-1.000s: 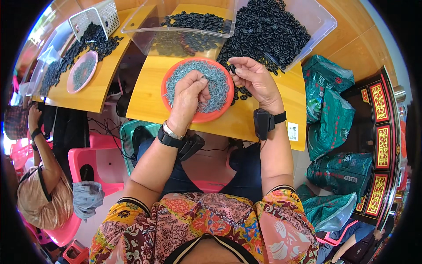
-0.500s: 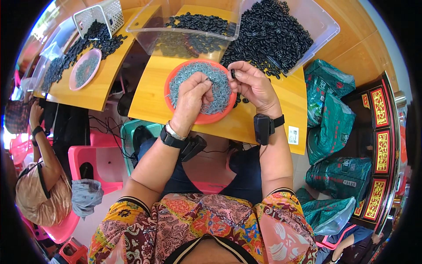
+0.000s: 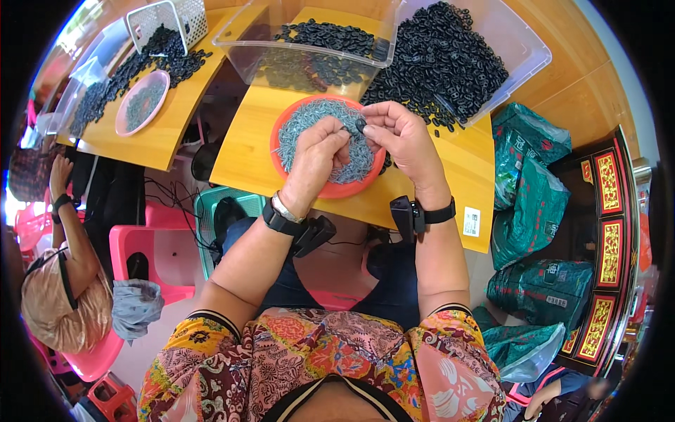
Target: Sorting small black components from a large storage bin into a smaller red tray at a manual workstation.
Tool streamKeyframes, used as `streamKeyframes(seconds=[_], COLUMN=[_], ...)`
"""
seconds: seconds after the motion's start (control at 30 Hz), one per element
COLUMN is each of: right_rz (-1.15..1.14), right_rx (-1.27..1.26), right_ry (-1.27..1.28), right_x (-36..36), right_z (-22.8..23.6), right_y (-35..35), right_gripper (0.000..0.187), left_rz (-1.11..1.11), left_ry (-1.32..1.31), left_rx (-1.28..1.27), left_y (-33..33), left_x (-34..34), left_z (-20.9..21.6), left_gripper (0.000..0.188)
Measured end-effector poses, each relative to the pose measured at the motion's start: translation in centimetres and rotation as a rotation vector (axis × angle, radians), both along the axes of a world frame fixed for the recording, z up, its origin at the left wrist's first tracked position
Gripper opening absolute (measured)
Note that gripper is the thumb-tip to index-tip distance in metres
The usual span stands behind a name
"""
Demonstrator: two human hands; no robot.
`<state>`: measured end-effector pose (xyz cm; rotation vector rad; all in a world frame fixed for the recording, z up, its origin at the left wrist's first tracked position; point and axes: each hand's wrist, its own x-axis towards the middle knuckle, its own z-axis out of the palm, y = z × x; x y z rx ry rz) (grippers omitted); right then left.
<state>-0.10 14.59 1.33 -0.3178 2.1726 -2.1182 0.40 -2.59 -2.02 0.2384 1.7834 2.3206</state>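
Above an orange-red bowl (image 3: 354,189) full of small grey-blue screw-like pieces (image 3: 304,125), my two hands are close together. My right hand (image 3: 404,144) pinches a small black oval plastic piece (image 3: 361,126) between thumb and fingers. Thumb and forefinger of my left hand (image 3: 320,156) are pressed together near that piece; whatever they hold is too small to make out. A few more black pieces (image 3: 386,163) lie on the table by the bowl's right rim, partly behind my right hand.
A clear plastic bin (image 3: 302,48) and a large heap of black pieces (image 3: 436,63) are at the back of the yellow table (image 3: 242,151). Green bags (image 3: 527,204) stand on the right. Another table at left holds a pink bowl (image 3: 119,116) and a white basket (image 3: 188,28); a person (image 3: 67,288) sits there.
My right hand has brought the black piece slightly left and down, closer to my left hand. The piece is turned and shows more of its oval face. The whole view has shifted slightly.
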Motion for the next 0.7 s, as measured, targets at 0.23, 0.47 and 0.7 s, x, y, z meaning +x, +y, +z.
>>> streamKeyframes(seconds=[0.23, 0.47, 0.7], right_rz=[-0.026, -0.015, -0.023], right_rx=[0.007, 0.007, 0.008], right_ry=[0.030, 0.045, 0.026], right_x=[0.07, -0.03, -0.02], right_z=[0.23, 0.03, -0.15], right_y=[0.39, 0.40, 0.12], right_gripper=[0.017, 0.017, 0.016], left_rz=[0.002, -0.002, 0.024], left_ry=[-0.030, -0.003, -0.012], left_rx=[0.014, -0.009, 0.000], left_y=[0.21, 0.38, 0.43], left_x=[0.06, 0.18, 0.27], left_z=[-0.01, 0.01, 0.12], left_gripper=[0.014, 0.013, 0.014])
